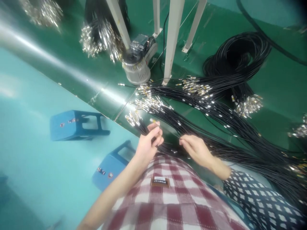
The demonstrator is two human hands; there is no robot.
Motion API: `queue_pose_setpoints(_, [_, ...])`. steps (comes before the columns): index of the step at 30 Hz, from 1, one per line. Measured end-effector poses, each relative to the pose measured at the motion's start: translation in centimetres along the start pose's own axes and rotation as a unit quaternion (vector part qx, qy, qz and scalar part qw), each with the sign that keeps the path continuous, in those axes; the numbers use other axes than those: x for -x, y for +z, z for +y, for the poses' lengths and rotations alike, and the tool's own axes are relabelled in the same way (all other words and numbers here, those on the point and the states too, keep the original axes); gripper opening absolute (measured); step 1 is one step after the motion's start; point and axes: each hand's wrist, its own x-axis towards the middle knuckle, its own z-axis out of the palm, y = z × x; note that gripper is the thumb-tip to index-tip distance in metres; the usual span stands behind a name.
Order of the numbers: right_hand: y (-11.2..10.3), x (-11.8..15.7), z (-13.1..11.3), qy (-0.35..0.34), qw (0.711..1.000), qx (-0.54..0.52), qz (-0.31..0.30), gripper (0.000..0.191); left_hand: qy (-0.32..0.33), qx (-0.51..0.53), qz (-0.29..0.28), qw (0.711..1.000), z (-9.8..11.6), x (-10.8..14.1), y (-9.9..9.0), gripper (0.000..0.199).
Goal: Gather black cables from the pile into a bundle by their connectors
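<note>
My left hand (151,140) is closed in a pinch just in front of the checked apron. A silvery cable end (154,121) pokes out above its fingertips. To its right, my right hand (195,148) pinches something thin between thumb and forefinger, apparently a black cable; blur hides whether it is the same one. Just beyond both hands lies a spread bundle of black cables (189,126) on the green work surface (105,92). Shiny metal connectors (148,104) cluster at its left end, and a smaller group of connectors (133,118) lies beside my left hand.
A grey machine (137,68) stands behind the connectors, near white metal legs (173,38). A coiled cable bundle (240,57) lies at the back right, and another connector bundle (100,38) at the back left. Two blue stools (63,126) are on the floor at left.
</note>
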Motion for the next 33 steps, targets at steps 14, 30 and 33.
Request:
queue_pose_setpoints(14, [0.7, -7.7, 0.1, 0.170, 0.978, 0.072, -0.098, 0.030, -0.075, 0.052, 0.009, 0.996, 0.4, -0.3, -2.1, 0.057])
queue_pose_setpoints(30, [0.3, -2.9, 0.6, 0.132, 0.981, -0.143, -0.015, 0.015, -0.044, 0.036, -0.020, 0.998, 0.4, 0.2, -1.2, 0.012])
queue_pose_setpoints(33, [-0.8, 0.5, -0.7, 0.125, 0.976, -0.180, -0.004, 0.015, -0.014, 0.025, -0.024, 0.999, 0.3, 0.0, -0.6, 0.023])
